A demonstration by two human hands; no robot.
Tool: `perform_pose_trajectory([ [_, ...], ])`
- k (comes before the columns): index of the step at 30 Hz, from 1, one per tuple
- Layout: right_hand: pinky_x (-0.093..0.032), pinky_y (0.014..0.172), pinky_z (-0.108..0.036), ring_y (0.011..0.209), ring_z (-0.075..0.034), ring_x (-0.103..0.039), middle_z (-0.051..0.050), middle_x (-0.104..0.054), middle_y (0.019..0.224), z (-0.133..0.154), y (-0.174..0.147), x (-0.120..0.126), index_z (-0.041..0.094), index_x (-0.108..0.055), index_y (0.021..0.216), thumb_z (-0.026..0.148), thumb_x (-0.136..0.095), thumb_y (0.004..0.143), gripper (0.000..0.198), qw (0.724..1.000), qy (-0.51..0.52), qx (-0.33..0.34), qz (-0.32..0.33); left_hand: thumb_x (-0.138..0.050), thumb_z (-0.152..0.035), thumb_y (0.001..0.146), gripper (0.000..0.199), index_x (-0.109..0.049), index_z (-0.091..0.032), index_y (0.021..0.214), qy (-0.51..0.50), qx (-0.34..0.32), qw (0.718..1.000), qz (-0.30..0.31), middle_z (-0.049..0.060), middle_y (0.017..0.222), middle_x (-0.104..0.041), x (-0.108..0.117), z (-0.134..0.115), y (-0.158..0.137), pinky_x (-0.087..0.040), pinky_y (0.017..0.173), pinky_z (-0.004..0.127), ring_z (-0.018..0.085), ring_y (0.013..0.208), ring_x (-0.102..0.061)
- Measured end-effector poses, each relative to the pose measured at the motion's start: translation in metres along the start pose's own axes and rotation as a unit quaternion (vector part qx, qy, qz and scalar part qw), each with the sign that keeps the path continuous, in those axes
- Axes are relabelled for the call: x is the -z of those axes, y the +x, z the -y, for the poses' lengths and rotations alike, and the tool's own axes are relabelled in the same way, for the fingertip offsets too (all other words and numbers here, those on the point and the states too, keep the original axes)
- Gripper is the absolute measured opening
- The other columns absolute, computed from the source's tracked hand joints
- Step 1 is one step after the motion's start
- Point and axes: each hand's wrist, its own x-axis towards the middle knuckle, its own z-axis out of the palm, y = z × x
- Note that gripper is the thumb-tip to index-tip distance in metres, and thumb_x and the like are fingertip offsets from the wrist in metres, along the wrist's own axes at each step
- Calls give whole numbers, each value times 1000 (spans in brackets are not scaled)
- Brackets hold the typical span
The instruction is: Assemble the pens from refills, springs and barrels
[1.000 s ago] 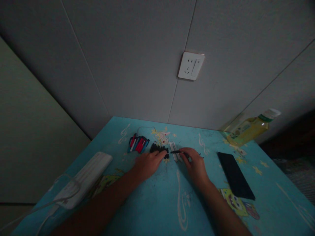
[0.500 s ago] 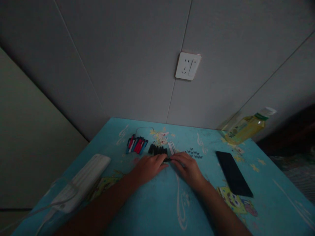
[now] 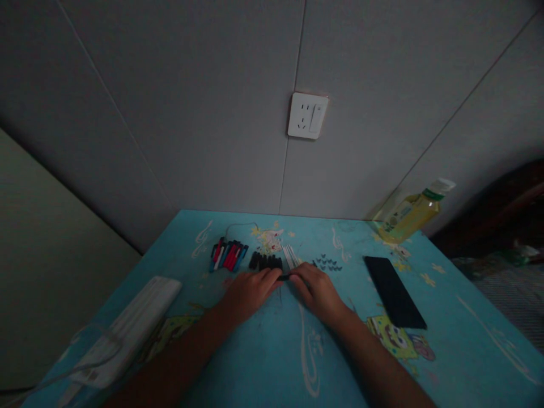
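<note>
Both my hands meet over the middle of the table around a short black pen part (image 3: 284, 277). My left hand (image 3: 250, 292) pinches its left end, and my right hand (image 3: 315, 288) grips the right end; fingers cover most of it. Just beyond my left fingers lies a row of short black tubular pieces (image 3: 266, 261). Thin white sticks like pen refills (image 3: 290, 256) lie side by side past my right fingertips. Small dark pieces (image 3: 327, 263) sit in rows to the right of them. Farther left is a bunch of pink, blue and white pens (image 3: 228, 255).
A white power strip (image 3: 131, 328) with a cable lies along the table's left side. On the right are a dark flat phone-like slab (image 3: 394, 292) and a bottle of yellow liquid (image 3: 410, 218) against the wall. A wall socket (image 3: 308, 116) is above the blue patterned tabletop (image 3: 263, 362).
The view has turned slightly to the right, so things appear shifted left. Both hands remain on the black pen part, which looks nearly level.
</note>
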Motion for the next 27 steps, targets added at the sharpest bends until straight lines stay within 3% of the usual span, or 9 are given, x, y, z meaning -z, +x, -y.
perform_pose_trajectory([
  [3, -47, 89, -35, 98, -20, -60, -7, -64, 105, 2, 1, 2, 22, -59, 117, 29, -56, 94, 24, 999, 27, 18, -2, -40, -39, 99, 27, -59, -24, 111, 0, 16, 1000, 1, 3, 87, -70, -4, 5, 1, -43, 57, 25, 17, 71, -67],
  [9, -47, 86, -34, 92, -20, -61, -6, -66, 98, -1, 0, 0, 19, -60, 110, 25, -52, 96, 17, 1000, -8, 1, -4, -39, -47, 98, 35, -54, -26, 121, -10, -7, 1000, 17, 4, 95, -69, -2, 2, 0, -46, 61, 29, 20, 79, -69],
  [12, -46, 83, -34, 86, -20, -61, -6, -67, 89, -3, -1, -1, 19, -63, 96, 28, -48, 98, 17, 999, -37, 9, 10, -40, -47, 98, 34, -55, -27, 119, 2, -11, 1000, 26, 2, 92, -69, 2, -1, -1, -44, 57, 29, 21, 75, -68],
  [15, -46, 77, -34, 75, -19, -60, -5, -64, 75, -2, -1, -1, 19, -62, 80, 29, -42, 100, 30, 998, -54, 6, 18, -40, -45, 98, 30, -58, -29, 114, 19, -12, 999, 25, 1, 90, -68, 3, -3, -1, -42, 55, 29, 20, 70, -67],
  [18, -46, 81, -33, 84, -20, -62, -6, -67, 88, 1, -1, 3, 19, -63, 99, 31, -48, 98, 19, 1000, -15, 9, -1, -40, -44, 98, 30, -59, -29, 114, 16, -13, 1000, 15, 2, 92, -68, 2, -2, 0, -41, 54, 28, 19, 70, -67],
  [21, -46, 87, -34, 96, -20, -60, -7, -66, 103, 2, 0, 5, 21, -58, 115, 32, -57, 94, 24, 999, 21, 30, -5, -39, -44, 99, 31, -60, -27, 114, 8, -8, 1000, 10, 2, 92, -68, 2, -1, 0, -41, 54, 28, 18, 70, -67],
  [25, -46, 83, -35, 89, -20, -60, -6, -66, 93, -1, 0, 2, 20, -62, 100, 29, -52, 96, 14, 999, 1, 36, 4, -40, -44, 99, 30, -59, -25, 113, -9, -7, 1000, 17, 2, 92, -68, 3, -2, -1, -42, 58, 28, 19, 75, -67],
  [27, -46, 80, -34, 83, -19, -60, -6, -65, 84, -2, 0, 1, 19, -63, 88, 32, -50, 97, 20, 999, -20, 39, 14, -41, -45, 98, 30, -58, -24, 112, -17, -5, 1000, 17, 2, 92, -68, 4, -2, -1, -42, 59, 28, 19, 76, -67],
])
